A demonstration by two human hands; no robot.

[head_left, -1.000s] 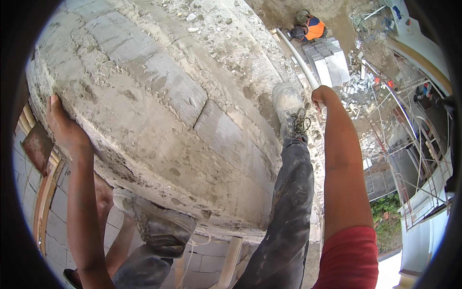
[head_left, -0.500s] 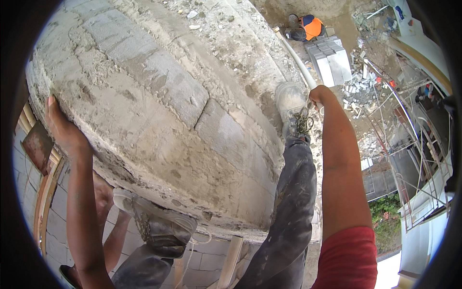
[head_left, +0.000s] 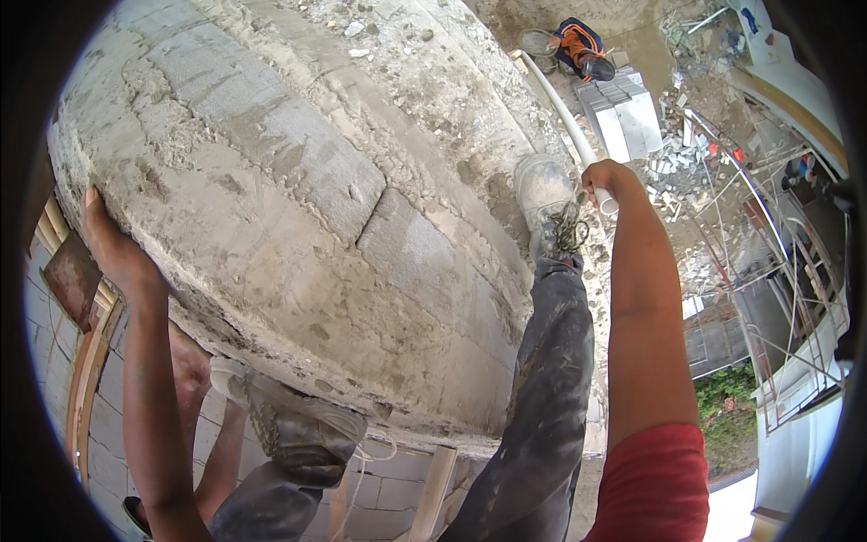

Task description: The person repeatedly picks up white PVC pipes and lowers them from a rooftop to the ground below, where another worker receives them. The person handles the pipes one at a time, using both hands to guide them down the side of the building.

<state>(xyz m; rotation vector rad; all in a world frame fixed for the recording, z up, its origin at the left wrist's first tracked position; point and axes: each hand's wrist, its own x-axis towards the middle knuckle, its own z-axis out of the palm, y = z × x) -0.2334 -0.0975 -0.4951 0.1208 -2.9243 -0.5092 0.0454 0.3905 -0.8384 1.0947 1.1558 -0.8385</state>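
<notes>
My left hand (head_left: 119,251) presses against the left edge of a rough mortared block wall (head_left: 271,226), its fingers stretched along the side. On the right, my right hand (head_left: 609,179) is closed around a white plastic pipe (head_left: 566,113). The pipe's open end shows just below my fist; its far end slants up and left over the ground below. My dusty shoe (head_left: 542,185) stands on the rubble-strewn ledge, left of the pipe. My other shoe (head_left: 298,411) is at the wall's near edge.
Far below, a person in dark and orange clothing (head_left: 581,47) bends beside a round basin (head_left: 539,42) and stacked grey blocks (head_left: 621,113). Broken rubble (head_left: 673,163) and metal bars lie at right. Another person's bare arm (head_left: 219,456) shows behind my left forearm. Wooden boards (head_left: 433,492) stand below.
The pipe has tilted in my right hand, so its open near end now shows. Down below, the person has turned, and the round basin is in fuller view. My left hand stays on the wall.
</notes>
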